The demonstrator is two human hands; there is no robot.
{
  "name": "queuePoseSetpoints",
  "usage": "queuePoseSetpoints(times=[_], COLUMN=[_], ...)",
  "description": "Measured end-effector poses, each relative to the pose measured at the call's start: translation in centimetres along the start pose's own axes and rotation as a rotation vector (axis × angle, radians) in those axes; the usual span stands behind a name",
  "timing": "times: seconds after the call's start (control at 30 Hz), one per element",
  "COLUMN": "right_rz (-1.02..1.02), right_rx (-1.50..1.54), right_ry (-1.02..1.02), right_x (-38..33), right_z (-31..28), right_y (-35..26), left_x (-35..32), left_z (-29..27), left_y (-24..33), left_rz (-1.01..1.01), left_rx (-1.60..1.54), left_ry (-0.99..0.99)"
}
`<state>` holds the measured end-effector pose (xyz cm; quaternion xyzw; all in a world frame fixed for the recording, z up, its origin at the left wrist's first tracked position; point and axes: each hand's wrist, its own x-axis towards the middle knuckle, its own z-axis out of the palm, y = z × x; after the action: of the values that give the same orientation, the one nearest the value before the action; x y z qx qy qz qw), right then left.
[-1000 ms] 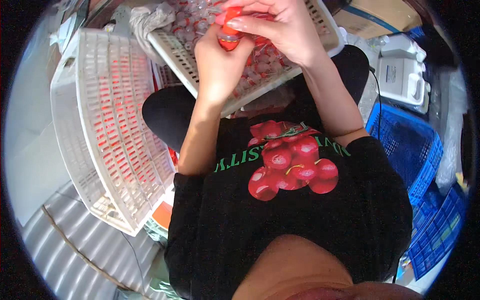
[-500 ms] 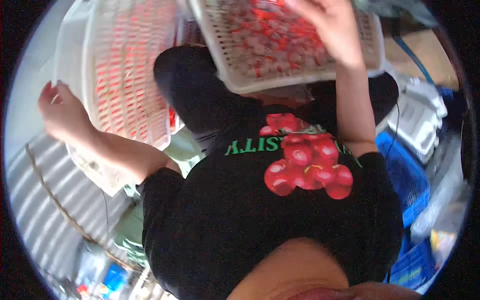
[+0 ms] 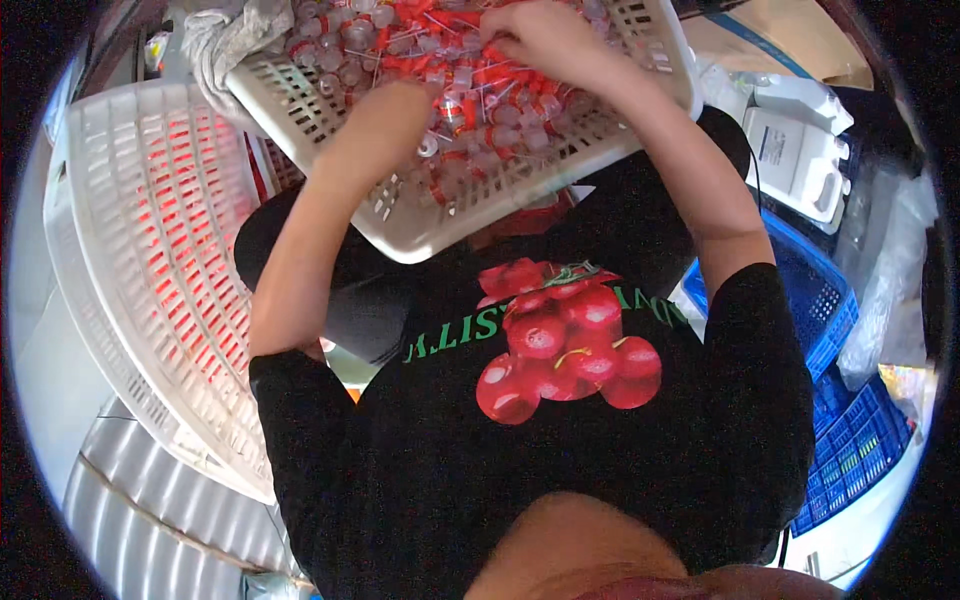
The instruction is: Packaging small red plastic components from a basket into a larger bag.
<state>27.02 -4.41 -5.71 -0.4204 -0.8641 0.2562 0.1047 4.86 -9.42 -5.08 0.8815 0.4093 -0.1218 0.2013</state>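
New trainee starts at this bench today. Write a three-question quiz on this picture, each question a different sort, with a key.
1. True or false: the white slotted basket on the person's lap holds small red and clear plastic parts.
2. Multiple choice: the large white crate on the person's left shows mostly A) blue, B) red, C) green through its slots.
3. Fill in: both the left hand and the right hand reach into the ____.

Key: 1 true. 2 B. 3 basket. Whether either hand grips a part cannot be told.
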Motion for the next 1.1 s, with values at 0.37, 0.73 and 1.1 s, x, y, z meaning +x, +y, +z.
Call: queuePoseSetpoints(times=[0.37,0.73,1.1], right_rz=[0.045,-0.082,-0.005], right_rx=[-0.455,0.695,0.943], right_ry=[-0.272,0.150,0.087], right_x=[3.7,1.9,1.5], right_z=[5.7,0.3,-0.6], right_y=[2.4,-0.5,-6.4], left_x=[5.1,2.4,1.8], left_z=[7.3,1.3,-7.9], left_y=[1.0,1.1,-5.3], left_rz=[-0.211,-0.333,-0.140], left_rx=[0.057,-0.231,-1.351], left_ry=[0.001,0.461,1.090])
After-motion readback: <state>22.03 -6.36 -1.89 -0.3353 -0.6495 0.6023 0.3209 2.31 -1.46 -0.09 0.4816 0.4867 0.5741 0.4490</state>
